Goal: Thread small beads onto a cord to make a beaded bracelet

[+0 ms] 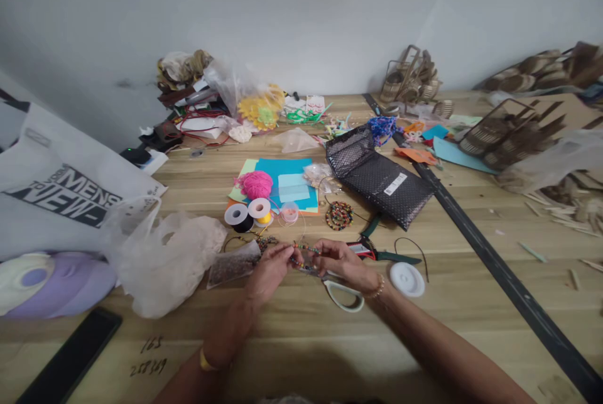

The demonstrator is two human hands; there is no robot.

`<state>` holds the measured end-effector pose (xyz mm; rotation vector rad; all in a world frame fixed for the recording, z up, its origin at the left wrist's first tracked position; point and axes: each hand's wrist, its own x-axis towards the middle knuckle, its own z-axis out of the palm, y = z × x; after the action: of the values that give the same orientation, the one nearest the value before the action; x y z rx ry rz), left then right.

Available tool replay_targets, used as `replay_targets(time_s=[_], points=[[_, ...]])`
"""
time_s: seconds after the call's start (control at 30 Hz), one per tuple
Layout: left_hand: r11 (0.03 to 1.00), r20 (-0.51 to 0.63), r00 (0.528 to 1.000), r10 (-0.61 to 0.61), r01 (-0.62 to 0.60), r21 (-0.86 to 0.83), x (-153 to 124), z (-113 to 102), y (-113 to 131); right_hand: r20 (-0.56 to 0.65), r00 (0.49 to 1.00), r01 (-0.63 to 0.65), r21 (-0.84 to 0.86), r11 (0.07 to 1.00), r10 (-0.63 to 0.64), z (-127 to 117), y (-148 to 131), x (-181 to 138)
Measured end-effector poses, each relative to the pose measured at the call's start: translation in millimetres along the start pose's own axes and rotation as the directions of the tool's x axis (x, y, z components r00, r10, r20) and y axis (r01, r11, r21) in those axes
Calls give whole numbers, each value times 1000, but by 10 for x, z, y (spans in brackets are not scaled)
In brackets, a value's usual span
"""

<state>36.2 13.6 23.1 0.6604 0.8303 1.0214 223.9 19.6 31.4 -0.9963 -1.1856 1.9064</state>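
Observation:
A strand of small multicoloured beads (pixel 307 248) stretches between my two hands, low over the table. My left hand (pixel 272 266) pinches its left end with thumb and fingers. At the other end, my right hand (pixel 342 259) has its fingers closed on the strand. White-handled scissors (pixel 346 297) lie just below my right hand, their blades partly hidden. Beside my left hand is a clear bag of small dark beads (pixel 234 264). A coiled bead string (pixel 339 215) rests farther back, and green-handled pliers (pixel 372 250) lie by my right wrist.
A black spool (pixel 239 218), a yellow spool (pixel 259 210) and pink yarn (pixel 257 185) stand behind my hands. To the right are a white spool (pixel 407 279), a black bubble mailer (pixel 381 184) and a dark strip (pixel 499 272). A plastic bag (pixel 164 253) and phone (pixel 70 357) lie left.

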Motion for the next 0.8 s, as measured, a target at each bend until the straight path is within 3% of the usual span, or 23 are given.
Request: replay_targets(time_s=[0.1,0.23,0.33,0.5,0.63,0.8], points=[[994,15,1000,-9,10,-108,14,-16,-7,2,1000,7,5,1000,-7,12,12,12],[997,-15,1000,-5,4,-72,16,-48,-28,-28,1000,11,33,999,-10,-9,32,39],[997,-57,998,4,0,75,8,-46,-23,-78,997,19,40,999,-16,-49,11,50],[916,4,1000,-1,-1,400,-18,-6,-7,-167,985,44,-45,998,-51,-142,-128,14],[909,11,1000,-2,-2,416,-31,-4,-14,-195,970,97,-223,970,-142,-259,-286,6],[911,12,999,32,-34,412,-13,-36,-10,-143,964,116,-529,841,-223,-454,-512,121]])
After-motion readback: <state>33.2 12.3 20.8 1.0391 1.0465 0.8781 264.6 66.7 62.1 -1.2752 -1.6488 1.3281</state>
